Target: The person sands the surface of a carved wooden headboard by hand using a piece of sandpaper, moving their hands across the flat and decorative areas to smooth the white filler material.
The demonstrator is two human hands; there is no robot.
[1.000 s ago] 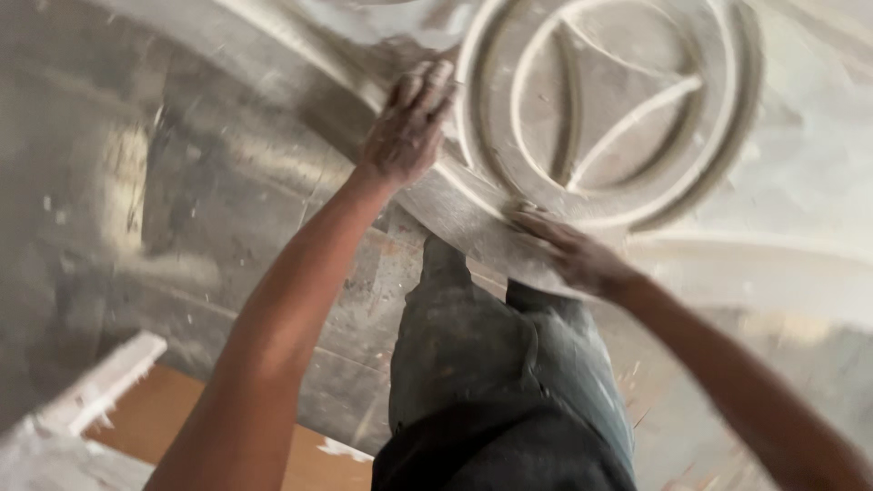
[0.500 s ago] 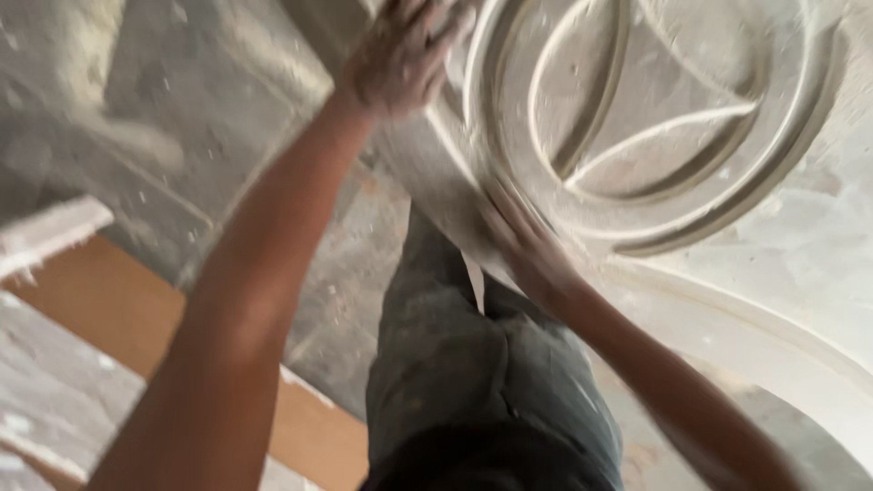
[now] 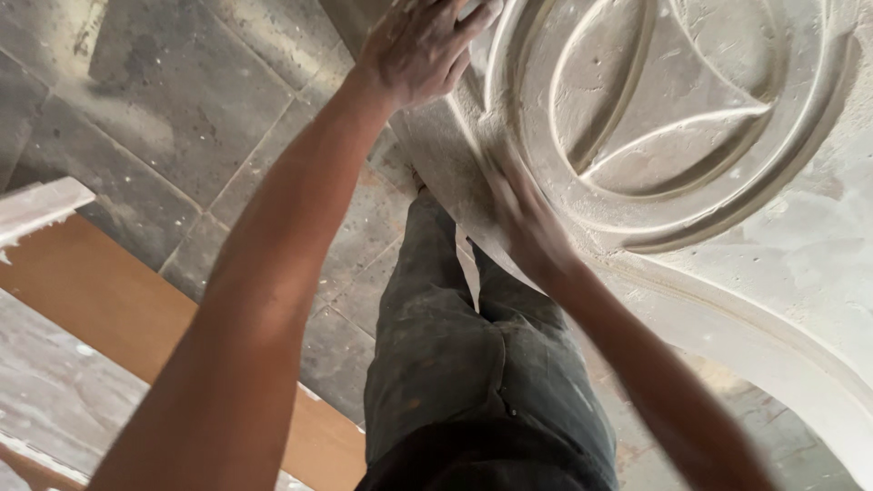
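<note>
A large pale carved panel (image 3: 782, 236) with a raised round ring and curved bands inside (image 3: 673, 109) fills the upper right. My left hand (image 3: 418, 45) lies flat, fingers spread, on the panel's upper left edge beside the ring. My right hand (image 3: 523, 214) is blurred and presses against the panel's lower left edge just below the ring; whether it holds anything cannot be made out. My dusty dark trousers (image 3: 482, 364) show below, between my arms.
Grey stone floor tiles (image 3: 182, 109) lie under me. A brown board (image 3: 118, 309) and a dusty pale plank (image 3: 41, 205) sit at the lower left. The panel's curved lower rim (image 3: 773, 355) arcs to the right edge.
The view has shifted closer to the panel. My left hand stays on the upper edge. My right hand has slid along the lower left edge of the ring.
</note>
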